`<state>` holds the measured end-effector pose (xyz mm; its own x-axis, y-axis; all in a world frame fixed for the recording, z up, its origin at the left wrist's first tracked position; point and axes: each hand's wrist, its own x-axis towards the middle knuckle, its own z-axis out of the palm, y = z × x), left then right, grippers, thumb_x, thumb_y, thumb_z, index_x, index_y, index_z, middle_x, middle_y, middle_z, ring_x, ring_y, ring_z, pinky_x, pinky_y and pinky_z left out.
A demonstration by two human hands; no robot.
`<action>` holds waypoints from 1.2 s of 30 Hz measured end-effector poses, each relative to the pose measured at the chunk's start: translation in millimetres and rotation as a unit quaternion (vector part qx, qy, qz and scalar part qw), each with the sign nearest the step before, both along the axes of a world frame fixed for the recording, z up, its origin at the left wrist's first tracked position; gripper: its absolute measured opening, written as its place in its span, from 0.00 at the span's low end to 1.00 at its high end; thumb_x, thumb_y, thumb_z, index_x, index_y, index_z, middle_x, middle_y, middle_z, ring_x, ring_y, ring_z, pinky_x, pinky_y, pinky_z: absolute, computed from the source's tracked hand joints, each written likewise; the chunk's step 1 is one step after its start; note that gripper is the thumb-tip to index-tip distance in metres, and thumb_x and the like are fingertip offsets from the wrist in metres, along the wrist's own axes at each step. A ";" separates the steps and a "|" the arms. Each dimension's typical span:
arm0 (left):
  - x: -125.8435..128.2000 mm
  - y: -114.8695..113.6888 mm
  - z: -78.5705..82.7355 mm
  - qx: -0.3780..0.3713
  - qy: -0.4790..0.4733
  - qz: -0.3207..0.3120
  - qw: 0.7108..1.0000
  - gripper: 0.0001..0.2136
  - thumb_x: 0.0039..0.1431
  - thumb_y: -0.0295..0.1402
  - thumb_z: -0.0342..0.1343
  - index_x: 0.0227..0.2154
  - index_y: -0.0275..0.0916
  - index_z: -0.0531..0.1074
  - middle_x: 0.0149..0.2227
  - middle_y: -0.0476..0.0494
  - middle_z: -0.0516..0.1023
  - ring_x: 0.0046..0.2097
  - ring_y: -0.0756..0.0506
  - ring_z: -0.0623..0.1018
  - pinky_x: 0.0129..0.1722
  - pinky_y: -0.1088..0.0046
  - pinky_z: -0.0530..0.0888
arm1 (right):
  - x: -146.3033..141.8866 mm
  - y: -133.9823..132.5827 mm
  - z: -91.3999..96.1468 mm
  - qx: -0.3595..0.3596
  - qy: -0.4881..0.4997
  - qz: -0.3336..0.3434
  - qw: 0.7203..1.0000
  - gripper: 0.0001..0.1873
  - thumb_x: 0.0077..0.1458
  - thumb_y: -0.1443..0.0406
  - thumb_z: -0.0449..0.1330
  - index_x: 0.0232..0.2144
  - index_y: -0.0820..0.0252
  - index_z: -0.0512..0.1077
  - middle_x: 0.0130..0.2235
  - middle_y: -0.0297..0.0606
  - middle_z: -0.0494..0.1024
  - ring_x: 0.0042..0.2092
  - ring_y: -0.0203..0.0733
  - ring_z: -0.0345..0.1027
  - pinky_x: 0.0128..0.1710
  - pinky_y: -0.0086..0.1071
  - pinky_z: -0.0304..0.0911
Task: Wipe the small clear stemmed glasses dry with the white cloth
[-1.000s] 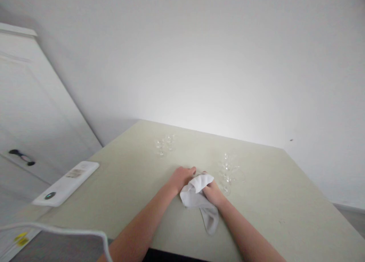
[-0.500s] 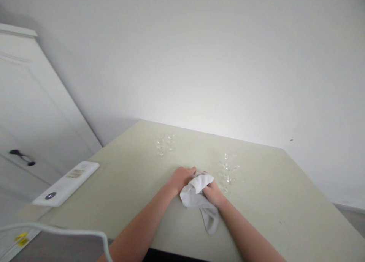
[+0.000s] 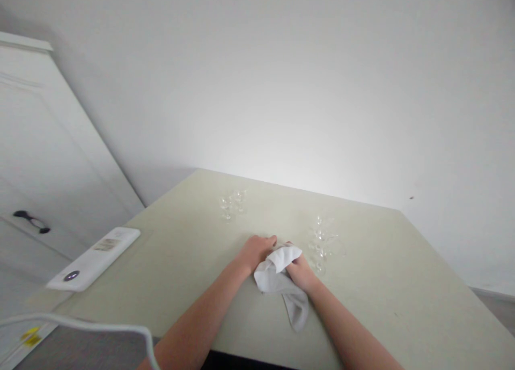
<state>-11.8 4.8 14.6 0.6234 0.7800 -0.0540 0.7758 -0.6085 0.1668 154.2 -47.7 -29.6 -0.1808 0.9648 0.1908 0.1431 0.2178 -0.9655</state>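
Observation:
At the middle of the near half of the table, my left hand (image 3: 257, 251) is closed on a clear glass (image 3: 280, 245), of which only a sliver shows between the hands. My right hand (image 3: 301, 271) grips a light grey cloth (image 3: 277, 279); it is bunched up against the glass, and a loose end hangs down over the tabletop. Just right of my right hand is a cluster of several clear stemmed glasses (image 3: 321, 236). Farther back on the left, a smaller group of stemmed glasses (image 3: 228, 206) stands upright.
The pale table (image 3: 173, 263) meets a white wall (image 3: 301, 91) at the back. A long white power strip or box (image 3: 96, 257) lies along its left edge. A white cable (image 3: 100, 327) crosses the lower left, and a white cabinet (image 3: 52, 128) with a dark handle stands at left.

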 end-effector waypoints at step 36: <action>0.2 -11.4 14.7 -0.023 0.028 0.013 0.999 0.11 0.61 0.38 0.46 0.42 0.40 0.66 0.36 0.38 0.80 0.40 0.38 0.80 0.35 0.68 0.70 | 0.6 -0.8 -2.1 0.003 -0.020 0.002 1.000 0.06 0.52 0.62 0.58 0.31 0.57 0.64 0.31 0.31 0.71 0.35 0.38 0.65 0.38 0.31 0.62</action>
